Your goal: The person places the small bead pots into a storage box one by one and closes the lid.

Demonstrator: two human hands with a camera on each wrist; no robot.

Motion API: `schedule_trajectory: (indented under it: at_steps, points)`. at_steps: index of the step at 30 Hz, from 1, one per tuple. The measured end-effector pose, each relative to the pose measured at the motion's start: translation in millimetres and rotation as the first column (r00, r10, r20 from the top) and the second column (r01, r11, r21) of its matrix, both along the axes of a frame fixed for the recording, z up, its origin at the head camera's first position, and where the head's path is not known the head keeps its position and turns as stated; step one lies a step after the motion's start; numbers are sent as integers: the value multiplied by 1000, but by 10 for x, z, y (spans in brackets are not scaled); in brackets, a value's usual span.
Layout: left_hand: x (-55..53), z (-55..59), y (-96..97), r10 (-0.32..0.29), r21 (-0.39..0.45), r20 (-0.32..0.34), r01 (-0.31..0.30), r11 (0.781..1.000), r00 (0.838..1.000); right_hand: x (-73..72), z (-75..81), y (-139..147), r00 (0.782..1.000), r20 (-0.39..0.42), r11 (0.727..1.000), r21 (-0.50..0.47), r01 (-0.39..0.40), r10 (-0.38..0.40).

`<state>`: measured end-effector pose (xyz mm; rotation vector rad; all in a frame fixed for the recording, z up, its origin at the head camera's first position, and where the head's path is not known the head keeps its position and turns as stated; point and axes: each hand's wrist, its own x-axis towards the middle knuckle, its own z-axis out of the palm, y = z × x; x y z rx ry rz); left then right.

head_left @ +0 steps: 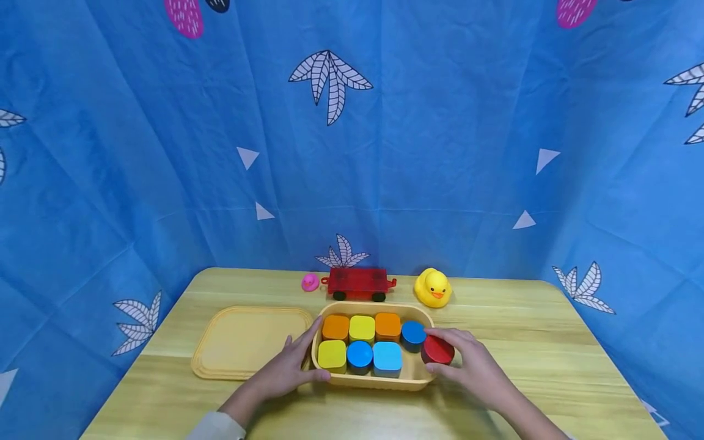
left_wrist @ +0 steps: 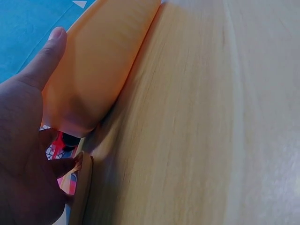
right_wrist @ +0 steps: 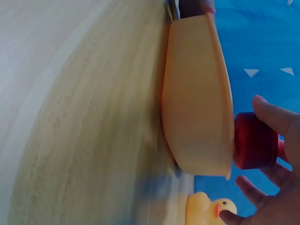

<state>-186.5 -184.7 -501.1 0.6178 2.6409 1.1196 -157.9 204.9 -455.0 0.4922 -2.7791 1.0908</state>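
A yellow-orange plastic box (head_left: 379, 384) stands on the table with rows of blocks inside. Its back row has an orange block (head_left: 335, 327), a yellow block (head_left: 362, 329), another orange block (head_left: 387, 327) and a blue round block (head_left: 413, 335). The front row has a yellow block (head_left: 332, 354), a blue round block (head_left: 360, 354) and a light blue block (head_left: 387, 356). My left hand (head_left: 287, 371) holds the box's left end, thumb along the front wall. Between thumb and fingers, my right hand (head_left: 474, 368) grips a red round block (right_wrist: 256, 140) at the right end's rim.
A flat yellow-orange lid (head_left: 253, 342) lies left of the box. Behind the box are a small pink duck (head_left: 310, 282), a red toy wagon (head_left: 357, 282) and a yellow duck (head_left: 433, 287). A blue patterned curtain (head_left: 440, 153) hangs around the wooden table (head_left: 550, 354).
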Motion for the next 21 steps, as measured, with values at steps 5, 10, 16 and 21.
schedule_trajectory:
  at_steps: [5,10,16,21]
  points:
    - [-19,19,12,-4,-3,-2,4,1000,1000,-29,-23,-78,1000,-27,1000,-9,9,-9]
    - [-29,4,-1,0,-5,1,0,1000,1000,-37,-50,-148,999,-35,1000,-9,-11,11]
    - [-27,-4,-1,5,6,-3,-5,1000,1000,-47,-133,-205,1000,-23,1000,-10,-7,6]
    - [-8,-6,9,8,6,10,-9,1000,1000,-35,-175,-247,998,-43,998,59,36,-34]
